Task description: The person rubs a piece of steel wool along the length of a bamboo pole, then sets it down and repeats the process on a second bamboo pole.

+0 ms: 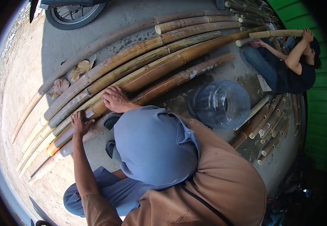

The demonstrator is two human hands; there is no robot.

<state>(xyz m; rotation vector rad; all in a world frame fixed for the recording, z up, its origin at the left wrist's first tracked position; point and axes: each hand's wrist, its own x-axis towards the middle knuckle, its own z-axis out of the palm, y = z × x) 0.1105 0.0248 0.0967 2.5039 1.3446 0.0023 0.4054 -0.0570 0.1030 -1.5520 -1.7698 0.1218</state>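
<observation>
A thick brown bamboo pole (152, 75) runs diagonally in front of the crouching person in a blue cap, whose arms reach down to it. My left hand (81, 123) is wrapped over the pole near a joint, with the thumb out to the right. Farther up the same pole, my right hand (116, 99) has its fingers bent over the top. The fingertips' undersides are hidden. Another thick bamboo pole (159, 88) lies on the near side, partly behind the cap. Just beyond the hands lies a mottled bamboo pole (129, 64).
More bamboo poles (122, 54) lie alongside, with dry leaves (81, 70) between them. A clear plastic water jug (220, 103) stands at right, near cut bamboo pieces (269, 128). A seated co-worker (293, 67) holds a bamboo length (278, 34). A motorbike wheel (73, 17) is at the top.
</observation>
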